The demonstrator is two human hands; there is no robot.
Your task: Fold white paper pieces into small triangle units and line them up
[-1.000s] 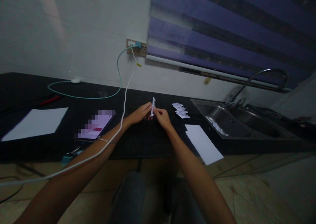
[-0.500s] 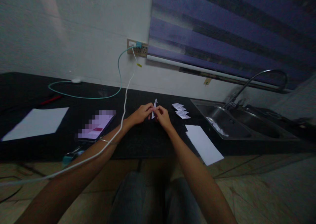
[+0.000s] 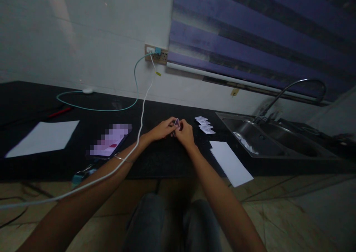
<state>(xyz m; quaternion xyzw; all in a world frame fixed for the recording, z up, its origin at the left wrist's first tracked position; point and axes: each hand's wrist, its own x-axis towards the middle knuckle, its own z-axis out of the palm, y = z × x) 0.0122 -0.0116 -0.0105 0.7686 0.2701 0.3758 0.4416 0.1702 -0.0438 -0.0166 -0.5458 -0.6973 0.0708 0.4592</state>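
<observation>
Over the black countertop [image 3: 167, 159], my left hand [image 3: 164, 129] and my right hand [image 3: 185, 133] meet, both closed on a small folded piece of paper [image 3: 177, 122]. Its pointed white tip sticks up between my fingers; the lower part is hidden by them. To the right of my right hand lies an overlapping row of several folded paper pieces [image 3: 205, 125]. Nearer the front edge is a small stack of white paper strips [image 3: 231, 163].
At the left lie a white paper sheet [image 3: 43, 139] and a phone [image 3: 111, 142] with a lit screen. A white cable [image 3: 141, 120] crosses over my left forearm from the wall socket [image 3: 156, 54]. A steel sink [image 3: 267, 137] with a curved faucet [image 3: 294, 82] is at the right.
The folded paper has turned from a long, narrow edge-on view to a small triangular tip. My hands have closed in around it, covering more of it.
</observation>
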